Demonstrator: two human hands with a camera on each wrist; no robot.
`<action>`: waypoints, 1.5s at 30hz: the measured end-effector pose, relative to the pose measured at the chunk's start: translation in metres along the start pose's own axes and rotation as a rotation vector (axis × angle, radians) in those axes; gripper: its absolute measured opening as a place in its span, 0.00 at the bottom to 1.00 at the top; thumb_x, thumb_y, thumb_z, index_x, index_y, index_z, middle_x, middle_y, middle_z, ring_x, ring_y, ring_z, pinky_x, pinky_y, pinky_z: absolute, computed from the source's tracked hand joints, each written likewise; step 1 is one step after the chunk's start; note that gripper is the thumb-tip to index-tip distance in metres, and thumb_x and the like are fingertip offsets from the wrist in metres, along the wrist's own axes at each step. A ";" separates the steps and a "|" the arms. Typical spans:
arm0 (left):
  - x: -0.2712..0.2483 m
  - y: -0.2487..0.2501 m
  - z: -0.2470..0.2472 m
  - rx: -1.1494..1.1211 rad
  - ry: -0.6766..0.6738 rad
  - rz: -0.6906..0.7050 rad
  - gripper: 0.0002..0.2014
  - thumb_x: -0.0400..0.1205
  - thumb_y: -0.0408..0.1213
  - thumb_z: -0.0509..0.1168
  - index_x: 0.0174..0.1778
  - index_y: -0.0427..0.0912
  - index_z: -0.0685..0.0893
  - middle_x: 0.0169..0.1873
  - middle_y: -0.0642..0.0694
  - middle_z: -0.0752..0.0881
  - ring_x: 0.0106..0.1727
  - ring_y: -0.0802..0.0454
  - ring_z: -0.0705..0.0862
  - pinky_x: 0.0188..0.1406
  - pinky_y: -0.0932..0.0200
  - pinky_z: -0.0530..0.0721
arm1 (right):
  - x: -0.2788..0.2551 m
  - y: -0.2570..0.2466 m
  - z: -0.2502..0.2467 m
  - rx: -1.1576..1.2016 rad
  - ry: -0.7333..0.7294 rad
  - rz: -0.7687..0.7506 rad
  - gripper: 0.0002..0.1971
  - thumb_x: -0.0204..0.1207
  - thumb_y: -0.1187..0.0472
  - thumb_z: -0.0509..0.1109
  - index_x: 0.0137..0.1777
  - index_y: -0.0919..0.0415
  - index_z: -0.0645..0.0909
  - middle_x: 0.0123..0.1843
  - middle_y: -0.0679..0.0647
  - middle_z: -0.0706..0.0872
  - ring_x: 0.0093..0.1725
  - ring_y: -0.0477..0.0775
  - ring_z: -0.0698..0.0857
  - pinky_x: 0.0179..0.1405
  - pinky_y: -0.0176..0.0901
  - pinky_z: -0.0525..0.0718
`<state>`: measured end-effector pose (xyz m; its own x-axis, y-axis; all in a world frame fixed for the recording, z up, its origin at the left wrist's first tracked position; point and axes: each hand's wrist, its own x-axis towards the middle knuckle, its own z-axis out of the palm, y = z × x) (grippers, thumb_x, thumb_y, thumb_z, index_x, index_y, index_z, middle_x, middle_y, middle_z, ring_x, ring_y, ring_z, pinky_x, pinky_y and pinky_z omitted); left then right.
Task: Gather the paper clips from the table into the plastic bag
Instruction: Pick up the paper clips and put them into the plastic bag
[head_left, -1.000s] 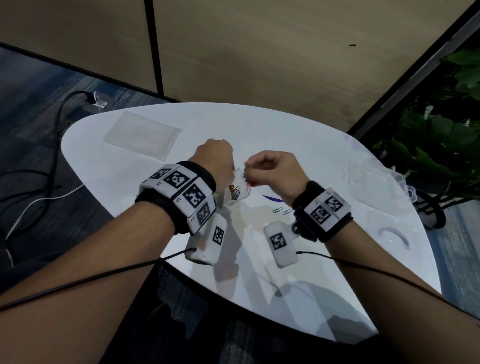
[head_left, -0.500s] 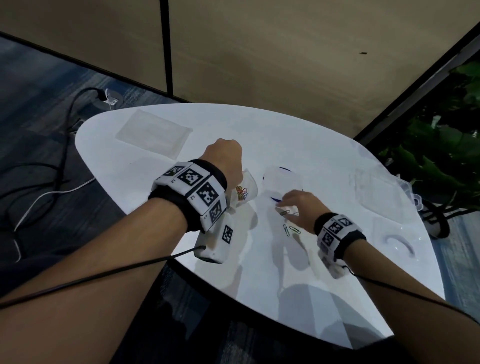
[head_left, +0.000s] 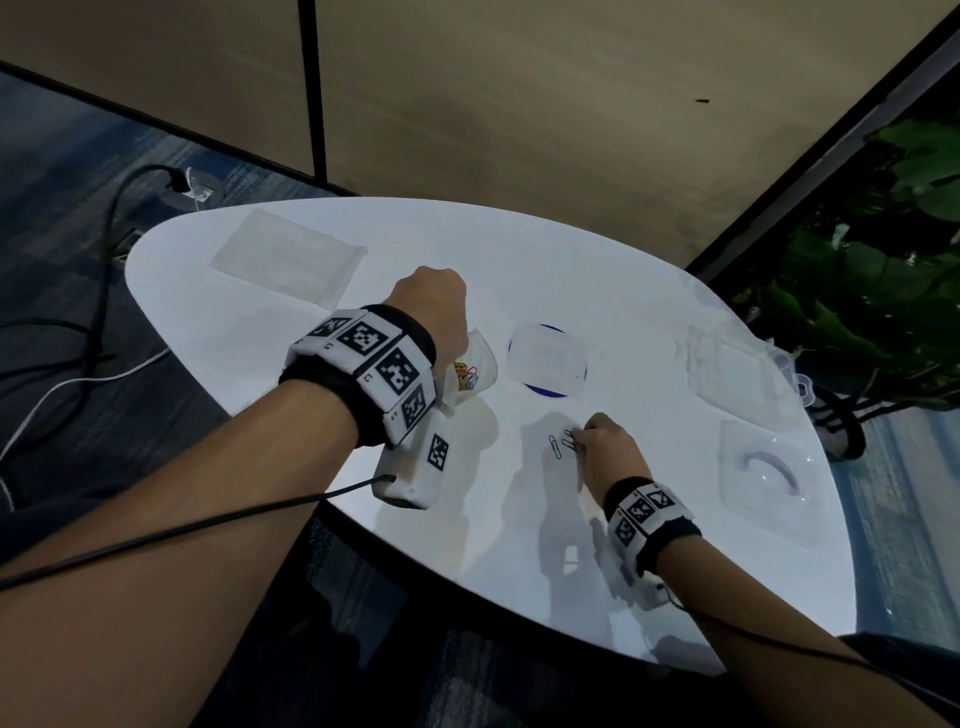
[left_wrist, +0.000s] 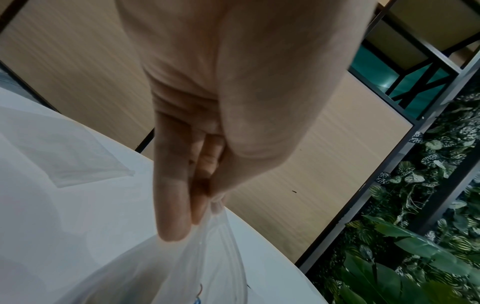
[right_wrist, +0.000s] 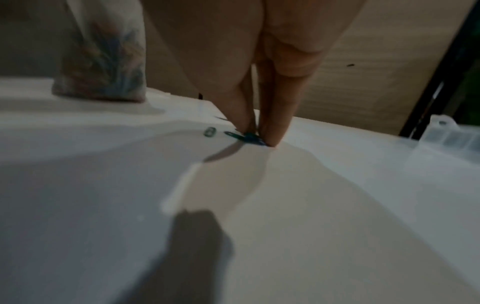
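My left hand (head_left: 431, 306) holds the small clear plastic bag (head_left: 475, 369) upright on the white table (head_left: 597, 270), with several coloured paper clips inside. In the left wrist view the fingers (left_wrist: 171, 205) pinch the bag's gathered top (left_wrist: 215, 236). To the right, my right hand (head_left: 584, 439) is down on the table. In the right wrist view its thumb and finger (right_wrist: 275, 115) close on a teal paper clip (right_wrist: 246, 137). A second clip (right_wrist: 209, 131) lies just to its left. The head view shows these loose clips (head_left: 563, 444) at the fingertips.
A flat clear bag (head_left: 288, 260) lies at the back left. A clear square lid over a dark blue disc (head_left: 548, 361) sits behind the clips. Clear plastic boxes (head_left: 727, 369) and a clear tray (head_left: 769, 473) line the right edge. Plants (head_left: 883, 270) stand beyond.
My right hand left the bag's mouth and came down to the loose clips on the table. The left hand still holds the bag in about the same spot.
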<state>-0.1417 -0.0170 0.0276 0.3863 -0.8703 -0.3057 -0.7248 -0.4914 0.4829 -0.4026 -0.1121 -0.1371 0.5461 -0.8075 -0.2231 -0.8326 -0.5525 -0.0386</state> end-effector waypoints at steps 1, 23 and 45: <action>0.000 0.000 0.000 0.001 -0.001 0.000 0.14 0.80 0.27 0.68 0.61 0.34 0.86 0.60 0.37 0.86 0.60 0.39 0.86 0.58 0.50 0.87 | -0.003 -0.007 -0.002 0.027 -0.009 0.052 0.09 0.80 0.67 0.64 0.51 0.68 0.86 0.51 0.61 0.81 0.48 0.63 0.84 0.45 0.44 0.82; -0.002 -0.003 0.002 0.031 -0.006 0.013 0.14 0.80 0.27 0.68 0.62 0.35 0.86 0.60 0.38 0.87 0.58 0.40 0.87 0.54 0.53 0.87 | -0.005 -0.034 -0.018 0.441 -0.181 0.279 0.05 0.54 0.62 0.78 0.30 0.56 0.85 0.30 0.47 0.86 0.30 0.47 0.83 0.22 0.32 0.76; 0.000 0.005 0.006 0.022 -0.036 0.008 0.11 0.83 0.28 0.63 0.60 0.34 0.86 0.56 0.37 0.88 0.53 0.41 0.91 0.57 0.49 0.90 | -0.010 0.001 -0.039 0.888 -0.108 0.379 0.07 0.65 0.65 0.77 0.41 0.55 0.91 0.32 0.56 0.92 0.36 0.53 0.92 0.52 0.49 0.91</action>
<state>-0.1484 -0.0194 0.0253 0.3598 -0.8721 -0.3316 -0.7404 -0.4831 0.4673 -0.4051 -0.1124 -0.0970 0.2525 -0.8521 -0.4585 -0.7422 0.1335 -0.6568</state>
